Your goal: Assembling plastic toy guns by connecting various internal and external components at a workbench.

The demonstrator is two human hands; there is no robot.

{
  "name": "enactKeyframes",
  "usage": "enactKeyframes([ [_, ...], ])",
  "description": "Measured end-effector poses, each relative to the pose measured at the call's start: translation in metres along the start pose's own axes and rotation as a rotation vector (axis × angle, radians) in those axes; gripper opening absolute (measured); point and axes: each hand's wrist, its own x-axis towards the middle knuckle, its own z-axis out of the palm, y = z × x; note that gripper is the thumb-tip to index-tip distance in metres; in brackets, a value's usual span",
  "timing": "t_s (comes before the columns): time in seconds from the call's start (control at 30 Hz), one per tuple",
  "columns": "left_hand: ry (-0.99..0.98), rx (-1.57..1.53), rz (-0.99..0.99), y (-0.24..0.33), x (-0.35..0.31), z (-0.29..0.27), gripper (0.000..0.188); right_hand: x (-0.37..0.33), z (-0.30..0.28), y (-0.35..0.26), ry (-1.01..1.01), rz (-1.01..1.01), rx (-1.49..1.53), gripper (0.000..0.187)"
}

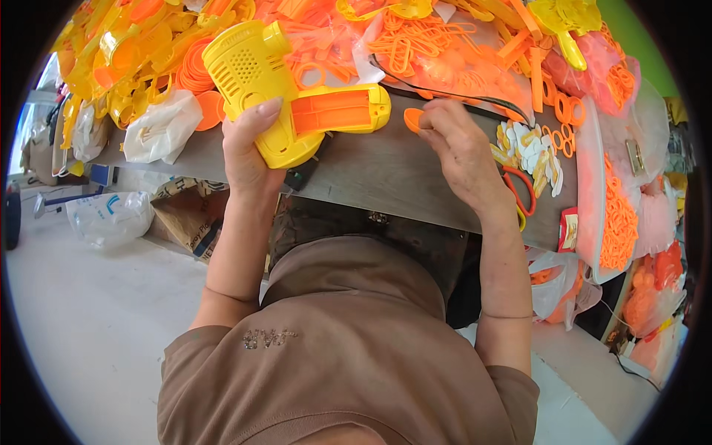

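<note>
My left hand (pixel 251 144) is closed round a yellow plastic toy body (pixel 256 74) with a perforated side and a short round spout. Its arm points right and has an open orange-lined compartment (pixel 334 113). I hold it tilted above the near part of the grey table (pixel 371 174). To the right, the fingers of my right hand (pixel 461 152) pinch a small orange round piece (pixel 413 119), apart from the toy body. Part of that piece is hidden by my fingertips. A black strap (pixel 475 96) runs just behind my right hand.
Heaped yellow parts (pixel 122 52) and orange parts (pixel 430 44) cover the table's far side. Right of my right hand lie red-handled scissors (pixel 521 189) and white-and-yellow pieces (pixel 530 152). A clear tub of small orange pieces (pixel 617 215) stands at the right. A white bag (pixel 163 126) lies left.
</note>
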Motion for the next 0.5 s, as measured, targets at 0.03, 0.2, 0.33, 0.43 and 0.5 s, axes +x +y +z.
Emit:
enactKeyframes([
  [0.03, -0.012, -0.003, -0.006, -0.002, -0.001, 0.003, 0.053, -0.003, -0.004, -0.004, 0.002, 0.004, -0.003, 0.011],
  [0.2, -0.07, 0.014, -0.053, -0.011, -0.01, 0.015, 0.054, -0.01, -0.02, -0.022, -0.152, -0.082, 0.157, 0.013],
  [0.33, -0.123, 0.009, -0.141, -0.012, -0.019, 0.016, 0.056, -0.022, -0.01, -0.03, -0.054, 0.201, 0.535, 0.021],
  [0.43, -0.178, 0.012, -0.187, -0.017, -0.024, 0.015, 0.057, -0.032, 0.001, -0.035, 0.121, 0.263, 0.965, 0.034],
  [0.5, -0.175, -0.021, -0.235, -0.017, -0.025, 0.013, 0.059, -0.039, 0.005, -0.036, 0.002, 0.47, 1.162, 0.043],
])
